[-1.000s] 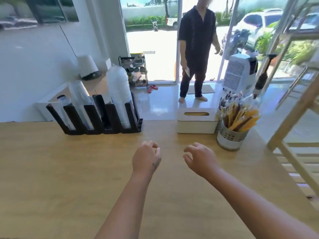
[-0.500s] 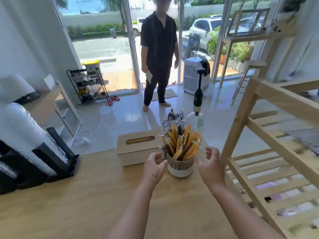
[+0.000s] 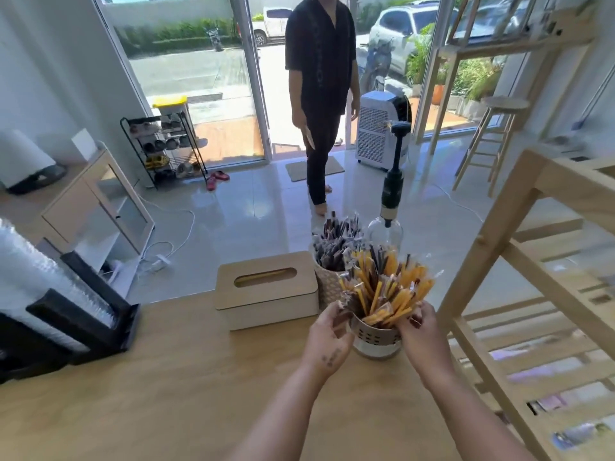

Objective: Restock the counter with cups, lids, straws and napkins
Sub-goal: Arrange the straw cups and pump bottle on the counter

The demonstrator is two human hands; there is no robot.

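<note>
A perforated straw holder (image 3: 375,339) stands on the wooden counter (image 3: 173,394), packed with yellow and dark wrapped straws (image 3: 387,286). My left hand (image 3: 327,342) is at the holder's left rim, its fingers pinching dark straw wrappers. My right hand (image 3: 421,334) is at the right rim, its fingers curled against the outer yellow straws. Behind stands a second holder (image 3: 327,284) filled with dark straws. A wooden-lidded napkin box (image 3: 266,289) sits just left of both holders.
A black cup and lid rack (image 3: 83,322) with clear stacks stands at the counter's left edge. A glass pump bottle (image 3: 386,227) rises behind the straws. A wooden shelf unit (image 3: 532,294) flanks the right. A person in black (image 3: 321,94) stands by the glass door.
The view has swung right and closer to the straw holder. Both hands moved forward from the open counter and closed in on the straws from either side.
</note>
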